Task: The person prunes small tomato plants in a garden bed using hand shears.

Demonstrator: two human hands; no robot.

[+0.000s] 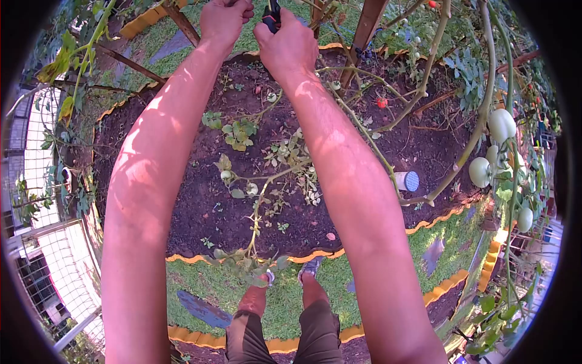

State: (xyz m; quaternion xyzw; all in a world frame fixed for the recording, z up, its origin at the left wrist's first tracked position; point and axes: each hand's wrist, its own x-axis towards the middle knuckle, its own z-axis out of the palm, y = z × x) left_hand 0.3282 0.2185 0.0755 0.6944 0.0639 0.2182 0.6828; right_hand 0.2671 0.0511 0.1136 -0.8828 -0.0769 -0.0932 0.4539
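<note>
Both my arms reach up and forward over a garden bed. My right hand is closed around the dark handles of pruning shears at the top of the view. My left hand is closed next to it, gripping something at the frame's edge that I cannot make out. A cut tomato vine with small pale fruit lies on the dark soil below my arms. Green tomatoes hang from a thick stem at the right.
Wooden stakes stand at the top. An orange border edges the bed, with grass and my own legs and feet below. A wire fence runs on the left. A red tomato hangs mid-bed. A small white cylinder lies on the soil.
</note>
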